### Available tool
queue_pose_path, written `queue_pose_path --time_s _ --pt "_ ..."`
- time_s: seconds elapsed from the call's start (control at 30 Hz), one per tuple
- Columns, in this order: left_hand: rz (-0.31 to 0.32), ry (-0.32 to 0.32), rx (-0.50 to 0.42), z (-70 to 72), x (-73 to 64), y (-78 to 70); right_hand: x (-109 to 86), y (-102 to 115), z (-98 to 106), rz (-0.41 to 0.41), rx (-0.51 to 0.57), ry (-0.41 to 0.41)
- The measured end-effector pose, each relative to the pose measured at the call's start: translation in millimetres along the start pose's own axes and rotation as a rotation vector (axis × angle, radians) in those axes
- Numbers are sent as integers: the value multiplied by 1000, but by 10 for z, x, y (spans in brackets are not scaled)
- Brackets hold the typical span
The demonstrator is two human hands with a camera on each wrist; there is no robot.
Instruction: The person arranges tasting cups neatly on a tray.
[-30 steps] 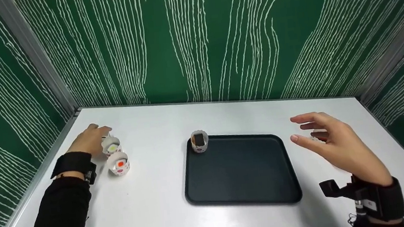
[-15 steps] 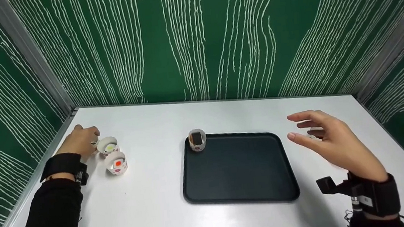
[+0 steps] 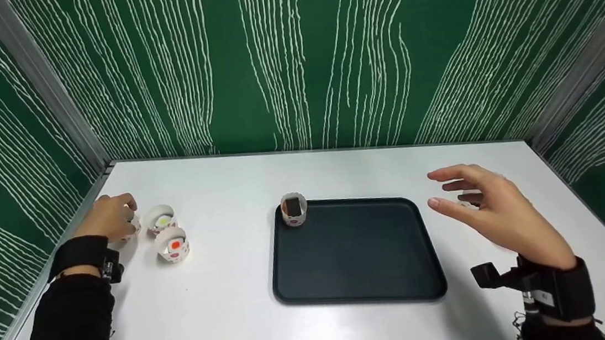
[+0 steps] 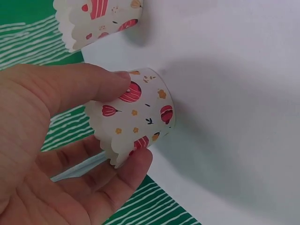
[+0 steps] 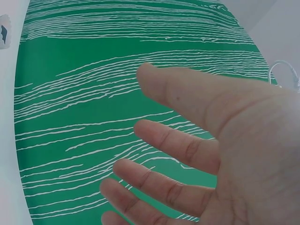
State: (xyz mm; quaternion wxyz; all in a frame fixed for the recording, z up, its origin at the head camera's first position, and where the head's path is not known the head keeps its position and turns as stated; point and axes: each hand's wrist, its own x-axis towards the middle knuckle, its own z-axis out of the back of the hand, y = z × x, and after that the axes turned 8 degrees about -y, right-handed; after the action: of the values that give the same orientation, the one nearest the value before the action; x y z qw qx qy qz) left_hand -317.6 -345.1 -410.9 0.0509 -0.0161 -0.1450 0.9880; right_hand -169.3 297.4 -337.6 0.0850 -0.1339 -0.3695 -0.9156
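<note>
My left hand [image 3: 104, 219] is at the far left of the table, thumb and fingers pinching a white paper baking cup [image 4: 140, 110] printed with red and yellow motifs. In the left wrist view that cup is tipped sideways in the picture, scalloped rim toward the palm; its inside is hidden. Just right of this hand stand a cup with a yellow-green spotted piece [image 3: 162, 221] and a cup with an orange-topped white piece [image 3: 174, 245]. My right hand [image 3: 492, 207] hovers over the table's right side, fingers spread and relaxed, holding nothing.
A dark rectangular tray [image 3: 358, 259] lies mid-table. At its back left corner stands a paper cup with a dark block [image 3: 294, 208]. Small whitish things [image 3: 467, 204] are partly hidden behind the right hand. Green, white-streaked panels [image 3: 238, 76] enclose the white table.
My left hand has moved left, away from the two nearby cups, taking the gripped paper cup along. The right hand has stayed much the same; the head view has shifted slightly.
</note>
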Motion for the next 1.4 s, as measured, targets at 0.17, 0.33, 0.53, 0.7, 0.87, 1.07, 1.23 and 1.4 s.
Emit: queue_pose_path --time_s 0.17,0.33,0.53,0.7,0.87,1.07,1.23,1.4 --pt "21 -26 -36 -20 -46 49 3 -7 -2 -2 0 -2" --pt "42 -62 -59 -33 -86 105 5 -11 -4 -4 0 -5" --pt "59 -82 -42 29 -135 110 7 -20 6 -4 -2 -5" --pt "38 -112 -26 70 -170 89 6 -17 9 -1 8 -8" --pt "18 -139 -37 120 -212 29 6 -17 2 12 14 -13" --pt "11 -151 -40 178 -255 -92 1 -20 2 2 12 -10" --pt "-25 -175 -37 204 -288 -222 2 -15 -4 8 13 -15" --pt "-105 -228 -42 231 -333 -384 5 -11 -2 20 16 -21"
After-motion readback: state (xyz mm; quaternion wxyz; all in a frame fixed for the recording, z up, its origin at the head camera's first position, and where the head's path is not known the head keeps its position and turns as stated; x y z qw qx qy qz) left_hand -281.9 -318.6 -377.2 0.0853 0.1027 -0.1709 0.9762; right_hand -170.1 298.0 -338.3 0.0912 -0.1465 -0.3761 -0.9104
